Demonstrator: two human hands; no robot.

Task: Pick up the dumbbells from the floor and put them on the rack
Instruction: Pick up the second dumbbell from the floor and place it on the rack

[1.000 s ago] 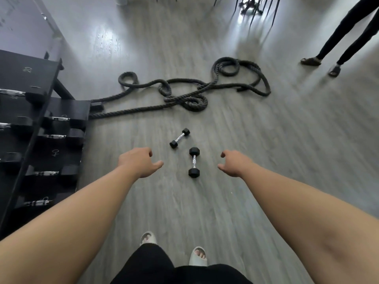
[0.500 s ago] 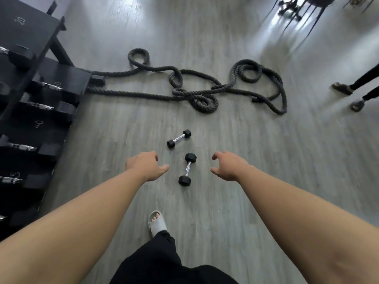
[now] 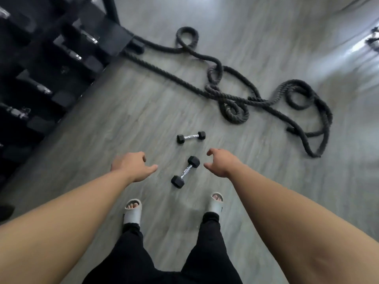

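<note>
Floor (image 3: pixel 143 111) of grey wood-look planks fills the view, with a thick black rope (image 3: pixel 235 95) looped and tangled across its far right and a glare of light at the far right edge. Two small dumbbells lie on the planks in front of the person's sandalled feet: the near dumbbell (image 3: pixel 185 172) between the hands and the far dumbbell (image 3: pixel 191 137) just beyond, both well apart from the black rack (image 3: pixel 51 64) of weights on the left. Left hand (image 3: pixel 131 166) and right hand (image 3: pixel 222 163) hover with fingers loosely spread, holding nothing.
</note>
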